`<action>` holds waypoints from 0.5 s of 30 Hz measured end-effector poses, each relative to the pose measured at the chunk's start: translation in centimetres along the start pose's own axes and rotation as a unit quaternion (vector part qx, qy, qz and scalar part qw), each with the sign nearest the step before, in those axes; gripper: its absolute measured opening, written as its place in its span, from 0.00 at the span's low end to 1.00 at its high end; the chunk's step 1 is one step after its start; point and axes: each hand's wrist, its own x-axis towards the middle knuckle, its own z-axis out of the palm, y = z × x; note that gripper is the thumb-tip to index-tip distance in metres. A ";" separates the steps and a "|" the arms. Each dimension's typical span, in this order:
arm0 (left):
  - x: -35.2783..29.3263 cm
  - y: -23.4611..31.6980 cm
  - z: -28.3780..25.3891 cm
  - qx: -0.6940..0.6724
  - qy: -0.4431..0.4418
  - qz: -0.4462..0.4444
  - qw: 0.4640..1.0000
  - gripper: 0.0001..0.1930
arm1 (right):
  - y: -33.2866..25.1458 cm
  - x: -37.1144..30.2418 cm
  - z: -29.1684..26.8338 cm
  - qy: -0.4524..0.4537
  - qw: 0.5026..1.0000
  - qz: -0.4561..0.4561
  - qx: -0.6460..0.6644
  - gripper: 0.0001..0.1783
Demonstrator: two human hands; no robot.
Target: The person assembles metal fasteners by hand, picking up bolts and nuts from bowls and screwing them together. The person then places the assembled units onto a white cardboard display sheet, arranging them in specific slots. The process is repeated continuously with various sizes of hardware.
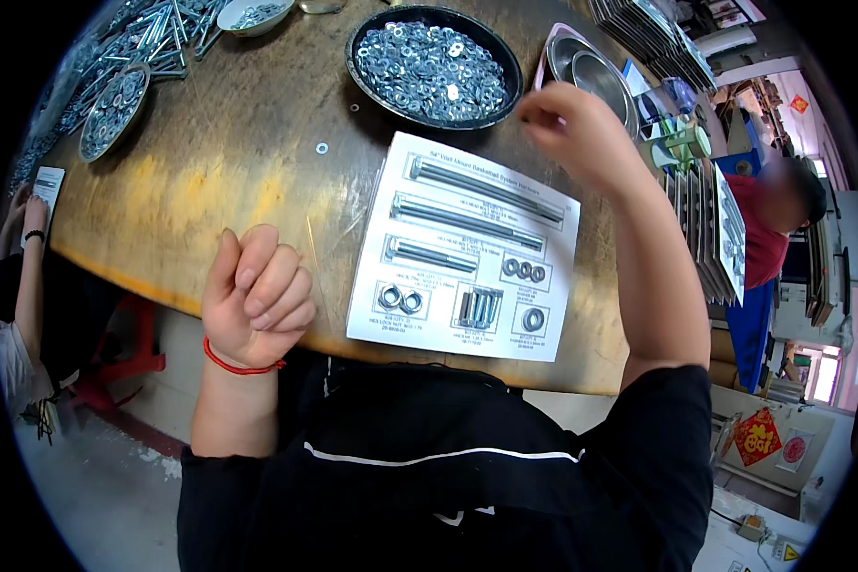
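My left hand (pixel 259 294), with a red cord at the wrist, is held above the table's near edge, left of a stack of printed sheets (pixel 372 286). Its fingers curl into the palm, and whatever may be inside is hidden. The top sheet pictures bolts, nuts and washers. Over the table at the right, my right hand (pixel 582 133) bends at the wrist beside a black round pan (pixel 357 88). Its fingers are drawn together near the pan's right rim; what they pinch, if anything, is too small to see. Metal washers (pixel 434 71) fill the pan.
One loose washer (pixel 322 148) lies left of the pan. Long bolts (pixel 167 38) pile up at the far left, beside a bowl of small metal parts (pixel 114 112). Metal dishes (pixel 591 76) stand at the right. Another person's hands (pixel 30 214) work at the left edge.
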 end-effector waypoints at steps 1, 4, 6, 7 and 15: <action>0.1 0.3 -0.4 -0.009 0.007 -0.004 1.000 0.21 | 0.9 2.3 1.2 -0.031 0.999 0.026 -0.007 0.13; 0.6 0.4 -1.0 -0.023 0.071 0.042 0.996 0.24 | 3.9 7.7 5.2 -0.098 0.994 0.054 -0.022 0.14; 0.6 0.6 -1.4 -0.037 0.080 0.064 0.994 0.25 | 4.2 10.1 7.2 -0.132 0.989 0.021 -0.069 0.14; 0.7 0.7 -1.6 -0.044 0.084 0.075 0.993 0.25 | 4.5 10.8 8.4 -0.137 0.986 0.027 -0.093 0.14; 1.2 1.7 -3.2 -0.062 0.028 0.069 0.995 0.18 | 4.8 12.4 10.1 -0.173 0.979 0.035 -0.105 0.10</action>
